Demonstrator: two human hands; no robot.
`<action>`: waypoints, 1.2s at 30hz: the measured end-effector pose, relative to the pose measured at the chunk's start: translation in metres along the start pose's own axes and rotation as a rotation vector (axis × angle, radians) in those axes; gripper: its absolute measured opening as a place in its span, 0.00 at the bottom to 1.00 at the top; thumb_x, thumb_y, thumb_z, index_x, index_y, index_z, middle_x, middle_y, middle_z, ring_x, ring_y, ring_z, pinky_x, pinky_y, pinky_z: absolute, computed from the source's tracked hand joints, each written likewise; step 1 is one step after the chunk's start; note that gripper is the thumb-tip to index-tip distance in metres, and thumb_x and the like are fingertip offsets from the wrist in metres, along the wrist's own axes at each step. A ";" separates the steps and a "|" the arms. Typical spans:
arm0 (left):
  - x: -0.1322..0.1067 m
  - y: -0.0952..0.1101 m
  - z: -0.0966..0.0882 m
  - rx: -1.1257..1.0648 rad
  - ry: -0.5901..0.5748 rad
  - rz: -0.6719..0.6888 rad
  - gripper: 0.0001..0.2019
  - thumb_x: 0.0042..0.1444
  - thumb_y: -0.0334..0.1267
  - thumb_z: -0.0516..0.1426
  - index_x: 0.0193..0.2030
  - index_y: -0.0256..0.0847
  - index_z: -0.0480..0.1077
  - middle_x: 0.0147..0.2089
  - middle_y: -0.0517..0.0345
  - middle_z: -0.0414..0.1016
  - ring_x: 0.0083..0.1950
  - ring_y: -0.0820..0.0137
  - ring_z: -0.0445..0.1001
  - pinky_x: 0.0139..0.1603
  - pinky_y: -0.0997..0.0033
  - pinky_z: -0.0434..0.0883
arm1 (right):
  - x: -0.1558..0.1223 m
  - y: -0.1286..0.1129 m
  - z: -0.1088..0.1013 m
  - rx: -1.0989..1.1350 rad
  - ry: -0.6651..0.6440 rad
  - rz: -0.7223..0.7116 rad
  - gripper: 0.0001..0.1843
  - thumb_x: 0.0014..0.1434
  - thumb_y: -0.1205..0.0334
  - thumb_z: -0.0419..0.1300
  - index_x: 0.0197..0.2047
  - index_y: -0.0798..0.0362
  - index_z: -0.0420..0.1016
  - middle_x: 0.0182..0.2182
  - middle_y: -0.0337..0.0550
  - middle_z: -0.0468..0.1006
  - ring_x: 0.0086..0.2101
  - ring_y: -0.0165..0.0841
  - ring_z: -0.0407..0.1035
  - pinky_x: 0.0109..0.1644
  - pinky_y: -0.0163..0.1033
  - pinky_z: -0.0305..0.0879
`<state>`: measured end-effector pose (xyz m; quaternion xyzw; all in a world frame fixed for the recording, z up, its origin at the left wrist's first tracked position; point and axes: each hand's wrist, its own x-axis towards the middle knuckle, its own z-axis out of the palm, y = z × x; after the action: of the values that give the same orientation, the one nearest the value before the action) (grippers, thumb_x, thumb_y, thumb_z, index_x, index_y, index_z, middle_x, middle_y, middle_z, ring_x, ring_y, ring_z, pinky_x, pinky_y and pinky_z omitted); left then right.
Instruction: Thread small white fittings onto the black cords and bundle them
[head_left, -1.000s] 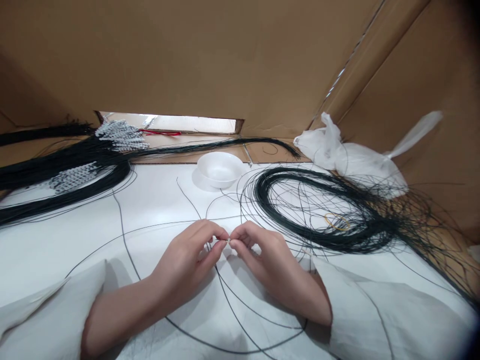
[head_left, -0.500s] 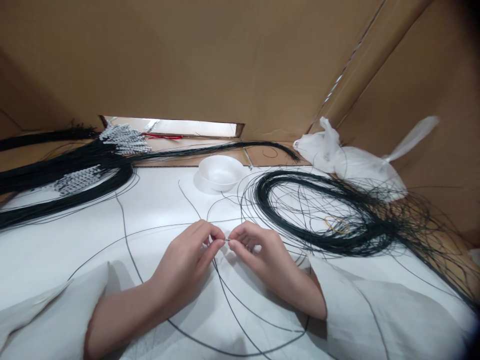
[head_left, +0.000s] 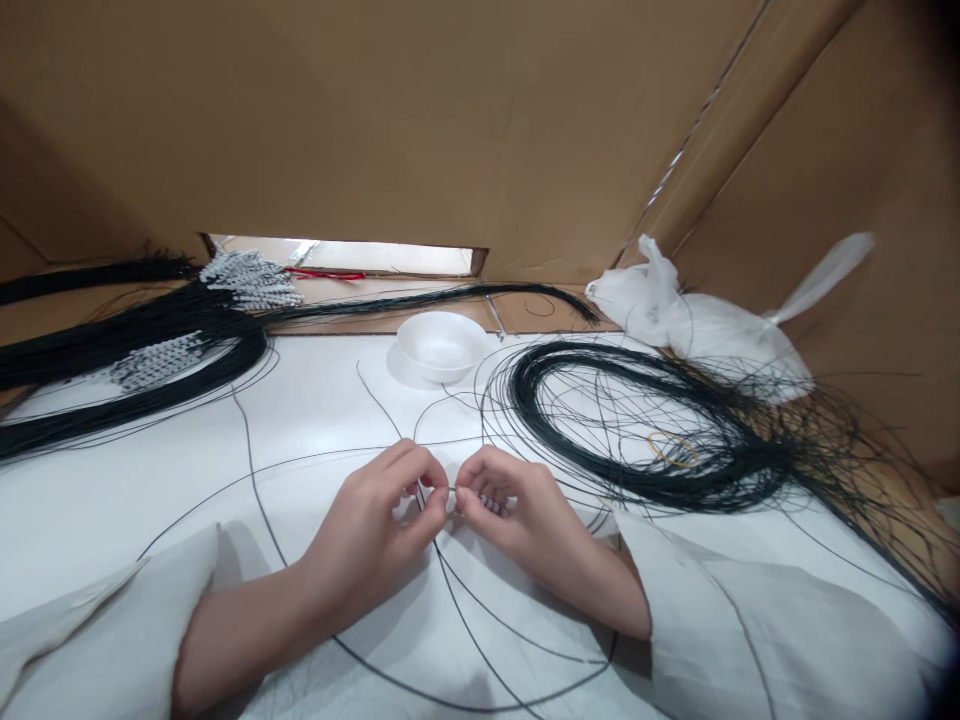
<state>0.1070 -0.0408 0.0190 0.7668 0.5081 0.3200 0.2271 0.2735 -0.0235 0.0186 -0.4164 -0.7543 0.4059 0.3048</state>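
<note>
My left hand point(head_left: 382, 505) is closed in a pinch on a thin black cord point(head_left: 451, 489) in the middle of the white table. Facing it a short gap away, my right hand point(head_left: 525, 510) pinches the same cord. Small pale beads point(head_left: 491, 505) show in the hollow of the right hand, partly hidden by its fingers. Long dark strands point(head_left: 480, 620) run from below the left hand toward the table's near edge and loop around. The exact cord end between the fingertips is too small to make out.
A white bowl point(head_left: 442, 345) stands behind the hands. To the right lies a coil of black cord point(head_left: 637, 480) with a yellow band point(head_left: 671, 450). Black cord bundles point(head_left: 127, 400) with white beaded strands point(head_left: 251, 280) lie left. A plastic bag point(head_left: 735, 335) sits against the cardboard wall point(head_left: 420, 120).
The fingertips have shifted slightly down and the right fingers have curled a little. More of the pale beads now shows in the right hand. Surrounding things are unmoved.
</note>
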 end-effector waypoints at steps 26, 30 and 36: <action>0.004 -0.004 0.000 -0.099 -0.005 -0.123 0.06 0.57 0.34 0.49 0.30 0.41 0.64 0.28 0.64 0.65 0.28 0.76 0.62 0.28 0.75 0.60 | 0.003 0.008 0.003 0.290 -0.049 0.097 0.04 0.54 0.70 0.52 0.35 0.54 0.65 0.27 0.39 0.75 0.29 0.27 0.70 0.31 0.32 0.65; 0.005 -0.004 0.001 -0.113 -0.021 -0.132 0.06 0.58 0.35 0.49 0.31 0.41 0.64 0.29 0.64 0.66 0.27 0.76 0.62 0.28 0.75 0.60 | 0.004 0.008 0.004 0.339 -0.048 0.117 0.05 0.53 0.71 0.52 0.35 0.54 0.65 0.26 0.39 0.75 0.28 0.26 0.69 0.31 0.31 0.65; 0.003 -0.002 0.001 -0.132 -0.052 -0.136 0.07 0.58 0.35 0.48 0.30 0.41 0.62 0.27 0.64 0.66 0.26 0.76 0.62 0.26 0.75 0.60 | 0.006 0.006 0.004 0.453 -0.045 0.176 0.06 0.51 0.73 0.52 0.33 0.55 0.64 0.24 0.37 0.73 0.23 0.24 0.66 0.28 0.31 0.64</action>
<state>0.1072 -0.0372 0.0172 0.7219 0.5305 0.3166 0.3116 0.2695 -0.0174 0.0122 -0.3924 -0.6115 0.5989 0.3369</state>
